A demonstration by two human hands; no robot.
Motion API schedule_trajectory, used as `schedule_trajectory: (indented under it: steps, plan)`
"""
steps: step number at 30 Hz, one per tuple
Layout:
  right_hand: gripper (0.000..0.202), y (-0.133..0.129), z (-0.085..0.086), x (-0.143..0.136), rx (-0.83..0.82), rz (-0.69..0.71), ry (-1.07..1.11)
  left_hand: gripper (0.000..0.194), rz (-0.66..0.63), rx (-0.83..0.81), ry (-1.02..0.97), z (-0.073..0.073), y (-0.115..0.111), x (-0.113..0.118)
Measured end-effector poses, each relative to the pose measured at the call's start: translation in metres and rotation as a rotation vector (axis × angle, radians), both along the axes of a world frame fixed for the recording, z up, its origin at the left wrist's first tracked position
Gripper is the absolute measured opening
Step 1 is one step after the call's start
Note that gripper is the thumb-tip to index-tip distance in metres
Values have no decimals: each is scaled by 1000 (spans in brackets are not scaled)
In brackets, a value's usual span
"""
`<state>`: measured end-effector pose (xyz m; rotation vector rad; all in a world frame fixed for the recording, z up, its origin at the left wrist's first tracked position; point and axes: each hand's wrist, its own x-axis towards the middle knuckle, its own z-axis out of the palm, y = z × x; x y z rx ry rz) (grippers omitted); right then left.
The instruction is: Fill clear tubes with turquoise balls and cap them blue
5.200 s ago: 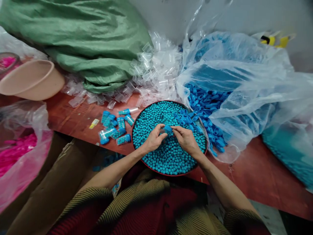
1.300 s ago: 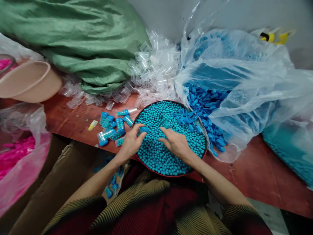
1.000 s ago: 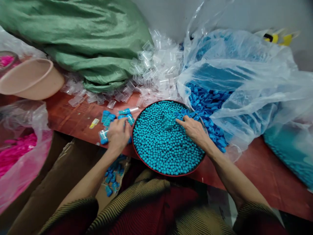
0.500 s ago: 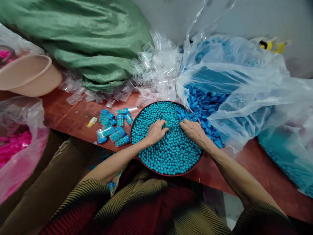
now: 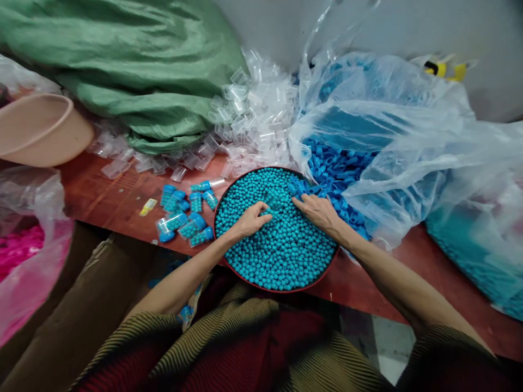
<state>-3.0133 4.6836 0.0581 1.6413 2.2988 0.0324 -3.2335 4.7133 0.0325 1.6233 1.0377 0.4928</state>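
Since a second ago left hand (image 5: 248, 220) returned from filled tubes (image 5: 186, 209) to bead tray (image 5: 229, 190) | curled, perhaps scooping beads | right hand (image 5: 318, 209) loosely open at blue caps (image 5: 339, 169)

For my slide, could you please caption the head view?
Both hands, left and right, work in a tray of teal beads beside filled tubes.

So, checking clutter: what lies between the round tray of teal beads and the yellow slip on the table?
In the head view, filled blue-capped vials lie on the table between the tray and the yellow slip.
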Motion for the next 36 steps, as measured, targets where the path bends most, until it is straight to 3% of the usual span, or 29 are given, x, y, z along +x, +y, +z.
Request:
schedule_trajectory:
  steps: [3, 10, 15, 18, 20, 23, 26, 29, 32, 36]
  plan:
    - [35, 6, -7, -5, 3, 21, -5, 18, 13, -126, -35, 2, -2, -2]
    - [35, 18, 0, -4, 71, 30, -17, 34, -23, -364, -94, 10, -2, -7]
    - [34, 25, -1, -1, -7, 39, 10, 44, -63, -471, -174, 10, -2, -10]
    - [33, 18, -4, 3, -24, -19, 161, 42, -58, -466, -205, 9, -5, -12]
    - [32, 10, -5, 5, -57, -59, 384, 41, -56, -451, -204, 8, -7, -12]
    - [37, -4, -3, 3, -228, -176, 704, 40, -75, -442, -205, 7, -8, -13]
    - [42, -17, 4, -5, -247, -253, 689, 40, -96, -471, -249, 6, -10, -14]
    - [37, -27, 10, -13, -73, -95, 468, 38, -106, -508, -266, 8, -11, -14]
    - [41, -32, 11, -14, -58, 64, 362, 31, -75, -523, -219, 11, -11, -13]
    - [56, -38, 3, -9, -12, 141, 297, 19, -26, -580, -107, 17, -8, -11]
